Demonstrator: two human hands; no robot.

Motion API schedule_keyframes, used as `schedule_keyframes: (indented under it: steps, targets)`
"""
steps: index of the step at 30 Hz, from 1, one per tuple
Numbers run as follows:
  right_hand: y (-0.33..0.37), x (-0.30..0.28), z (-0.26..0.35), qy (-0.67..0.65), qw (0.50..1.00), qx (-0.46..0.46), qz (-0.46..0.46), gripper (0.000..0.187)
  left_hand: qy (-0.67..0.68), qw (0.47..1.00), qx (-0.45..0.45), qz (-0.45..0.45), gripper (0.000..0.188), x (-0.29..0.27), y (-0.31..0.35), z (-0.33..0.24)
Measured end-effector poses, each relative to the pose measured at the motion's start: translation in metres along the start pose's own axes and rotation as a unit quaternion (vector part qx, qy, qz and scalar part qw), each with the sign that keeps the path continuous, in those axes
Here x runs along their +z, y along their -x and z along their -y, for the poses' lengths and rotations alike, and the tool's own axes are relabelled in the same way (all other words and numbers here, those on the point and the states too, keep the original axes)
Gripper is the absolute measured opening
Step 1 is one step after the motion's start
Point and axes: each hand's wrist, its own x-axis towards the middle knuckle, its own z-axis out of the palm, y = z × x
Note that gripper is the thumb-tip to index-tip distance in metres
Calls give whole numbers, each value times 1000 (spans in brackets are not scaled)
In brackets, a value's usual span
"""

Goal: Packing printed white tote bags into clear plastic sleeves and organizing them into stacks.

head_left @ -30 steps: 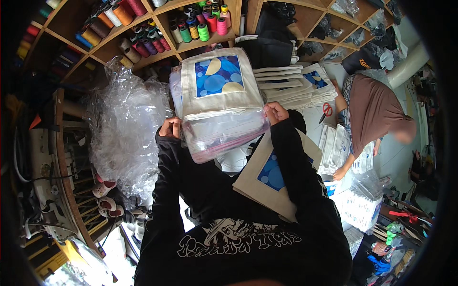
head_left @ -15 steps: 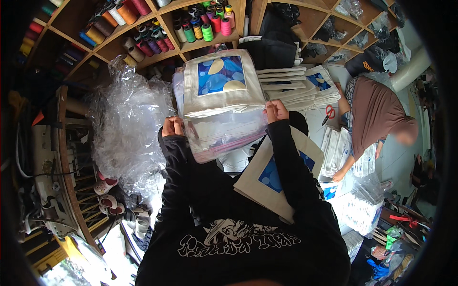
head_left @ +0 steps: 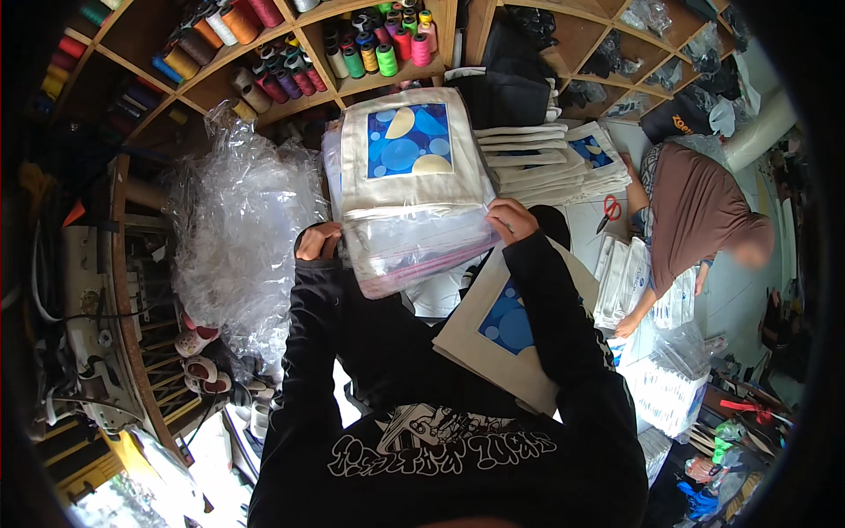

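A folded cream cloth bag (head_left: 378, 192) with a blue circle-patterned panel lies on top of a pile of packed goods in front of me. Clear plastic packaging (head_left: 414, 238) covers its near edge and the pile's front. My left hand (head_left: 319, 241) is closed at the plastic's left edge, fingers curled. At the right near corner, my right hand (head_left: 511, 220) pinches the plastic between thumb and fingers. Across my lap, under my right forearm, rests another cream cloth bag (head_left: 493, 339) with a similar blue panel.
Loose clear plastic bags (head_left: 246, 238) heap up at left. Folded cream bags (head_left: 528, 163) are stacked at right, near red-handled scissors (head_left: 609, 211). A person (head_left: 704, 220) in a brown head covering works beside wrapped bundles (head_left: 673, 387). Shelves of thread spools (head_left: 385, 60) stand behind.
Both hands have shifted slightly, the left one downward and the right one a little outward. The top cloth bag's near edge sits smoother and flatter under the plastic.
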Motion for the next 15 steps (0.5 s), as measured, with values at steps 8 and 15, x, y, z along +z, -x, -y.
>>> schedule_keyframes:
  steps: [8,15]
  targets:
    - [3,6,-11,-27,1000,-5,-13,8,-10,1000,5,19,8,-2,4,5]
    - [3,19,-28,-102,990,96,-30,5,86,975,-205,5,8,11,16,27]
